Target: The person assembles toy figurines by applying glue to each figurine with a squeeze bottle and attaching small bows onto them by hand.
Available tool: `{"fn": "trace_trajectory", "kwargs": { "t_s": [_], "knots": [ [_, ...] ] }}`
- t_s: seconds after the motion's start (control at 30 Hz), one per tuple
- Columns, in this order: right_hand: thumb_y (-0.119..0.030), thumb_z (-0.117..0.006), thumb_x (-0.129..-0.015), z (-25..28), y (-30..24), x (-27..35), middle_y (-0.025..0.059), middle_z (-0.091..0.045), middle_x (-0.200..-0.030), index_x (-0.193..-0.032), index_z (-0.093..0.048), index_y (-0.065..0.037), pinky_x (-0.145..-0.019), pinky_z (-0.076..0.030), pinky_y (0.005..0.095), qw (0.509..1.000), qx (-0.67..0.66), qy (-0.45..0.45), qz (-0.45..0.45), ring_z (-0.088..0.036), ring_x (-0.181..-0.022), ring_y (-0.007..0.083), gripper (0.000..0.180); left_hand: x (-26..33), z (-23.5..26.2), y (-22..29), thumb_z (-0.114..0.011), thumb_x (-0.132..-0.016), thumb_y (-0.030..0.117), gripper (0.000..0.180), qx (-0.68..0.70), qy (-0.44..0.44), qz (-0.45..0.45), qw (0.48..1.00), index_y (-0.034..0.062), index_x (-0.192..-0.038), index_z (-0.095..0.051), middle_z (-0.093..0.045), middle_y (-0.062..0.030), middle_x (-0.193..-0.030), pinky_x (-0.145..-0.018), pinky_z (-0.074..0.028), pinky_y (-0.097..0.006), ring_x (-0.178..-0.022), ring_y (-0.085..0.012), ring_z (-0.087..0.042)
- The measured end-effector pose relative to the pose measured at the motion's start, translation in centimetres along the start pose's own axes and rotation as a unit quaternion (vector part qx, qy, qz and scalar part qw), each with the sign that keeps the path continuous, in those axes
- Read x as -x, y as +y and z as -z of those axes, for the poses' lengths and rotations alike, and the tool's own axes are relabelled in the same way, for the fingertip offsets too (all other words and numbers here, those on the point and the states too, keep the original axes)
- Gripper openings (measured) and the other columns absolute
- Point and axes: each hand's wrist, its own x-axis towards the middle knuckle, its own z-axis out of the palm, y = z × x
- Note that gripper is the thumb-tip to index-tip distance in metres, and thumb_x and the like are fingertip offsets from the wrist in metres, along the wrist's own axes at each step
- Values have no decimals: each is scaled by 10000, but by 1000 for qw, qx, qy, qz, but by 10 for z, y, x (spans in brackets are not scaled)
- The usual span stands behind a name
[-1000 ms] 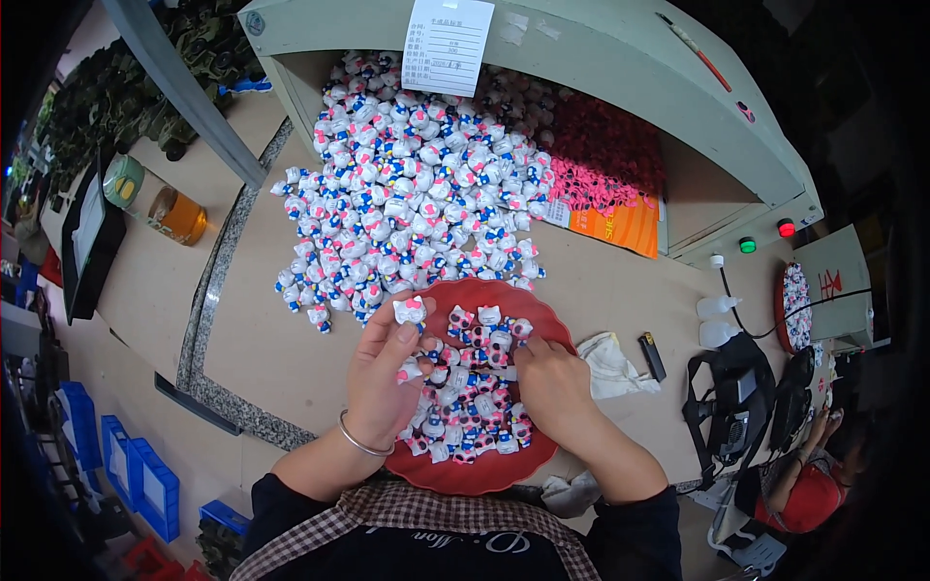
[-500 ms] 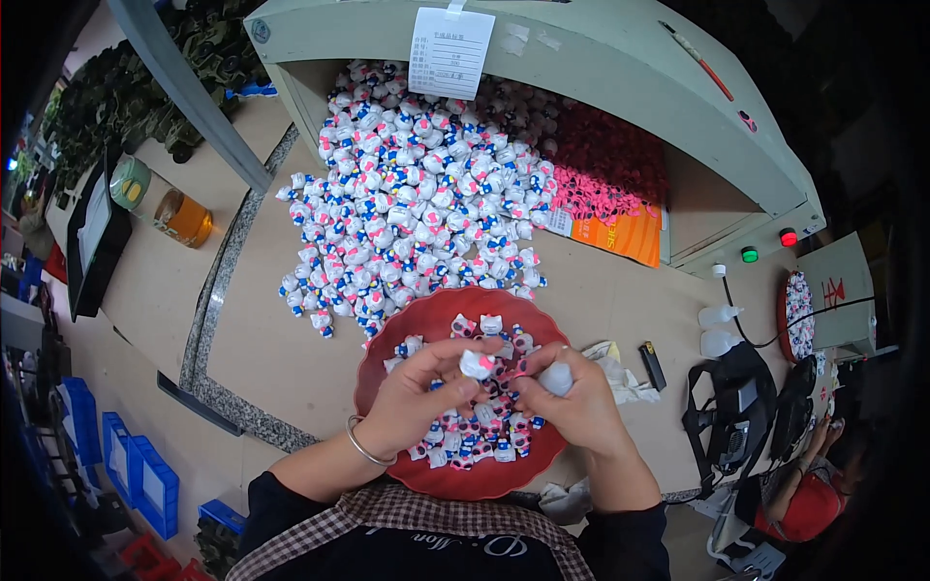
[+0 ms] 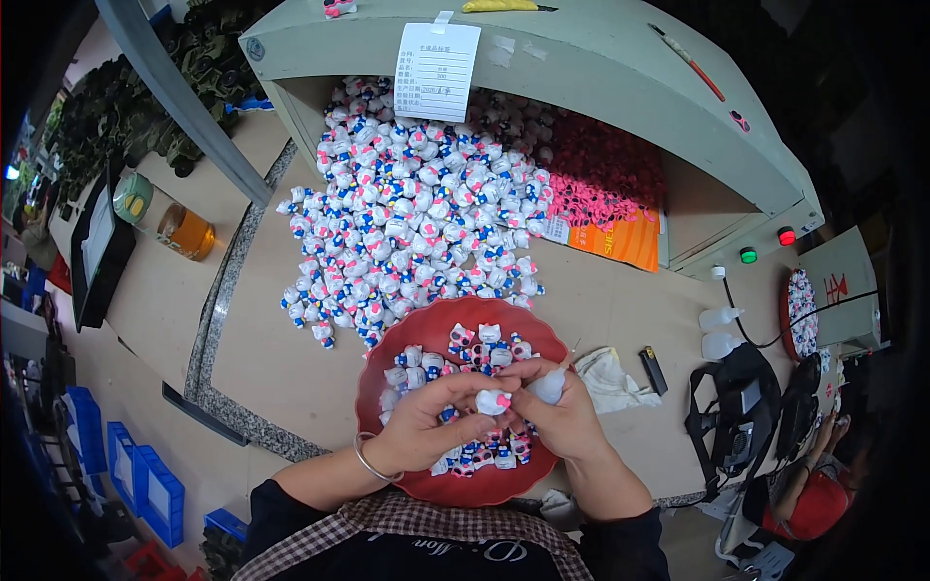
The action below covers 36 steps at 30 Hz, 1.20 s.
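Over the red scalloped bowl (image 3: 453,316), my left hand (image 3: 426,423) pinches a small white cat figurine (image 3: 492,402) with a pink bow. My right hand (image 3: 572,418) has a small translucent dropper bottle (image 3: 548,387) tucked in its fingers, its thin needle tip pointing up and away. The right fingertips also meet at the figurine; whether they pinch a small part there is hidden. Inside the bowl lie many more figurines (image 3: 411,356), some with dark-lensed pink glasses on. Beyond the bowl spreads a big heap of white and blue figurines (image 3: 417,208).
A pale green shelf unit (image 3: 601,73) with a hanging paper label (image 3: 438,73) arches over the heap and a pile of pink glasses (image 3: 605,194). At right are a white cloth (image 3: 610,380), a black bag (image 3: 736,412) and bottles (image 3: 719,318). A drink bottle (image 3: 184,232) stands left.
Both hands have come slightly nearer to me with the figurine, which has turned. A pink piece seen at my right fingertips is now out of sight. The bottle's needle now shows.
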Motion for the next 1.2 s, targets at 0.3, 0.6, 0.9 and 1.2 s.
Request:
{"fn": "trace_trajectory", "kwargs": {
  "t_s": [0.3, 0.6, 0.9, 1.2],
  "knots": [
    [1, -565, -766, 8, 1, -1, 59, -560, -782, -850, -526, -5, -557, -465, 230, 992, -41, 106, 49, -561, -657, 125, 93, -4, 14, 2, -480, -817, 22, 326, 137, 202, -15, 970, 63, -1137, -432, -509, -128, -1137, -617, -460, -219, -814, -131, -556],
    [-2, -620, -607, -4, 20, 7, 89, -533, -900, -903, -549, -56, -597, -489, 346, 793, 567, -40, 220, -571, -761, 258, 309, -8, 22, 4, -497, -825, 88, 329, 229, 265, -27, 936, 99, -1150, -450, -499, -127, -1149, -562, -432, -154, -766, -81, -527],
    [48, -592, -675, 7, 3, -1, 73, -554, -755, -775, -549, -12, -635, -430, 266, 925, 329, 139, 133, -550, -709, 188, 124, -1, 19, 1, -506, -825, 82, 326, 171, 228, -21, 958, 85, -1143, -436, -515, -123, -1133, -587, -444, -206, -791, -111, -552],
    [-34, -524, -640, 1, 22, 3, 51, -512, -879, -886, -571, -98, -525, -468, 290, 708, 652, -117, 244, -579, -754, 203, 258, -4, 17, 4, -491, -827, 67, 335, 174, 237, -21, 956, 65, -1154, -422, -520, -126, -1121, -578, -442, -211, -787, -119, -550]
  ]
}}
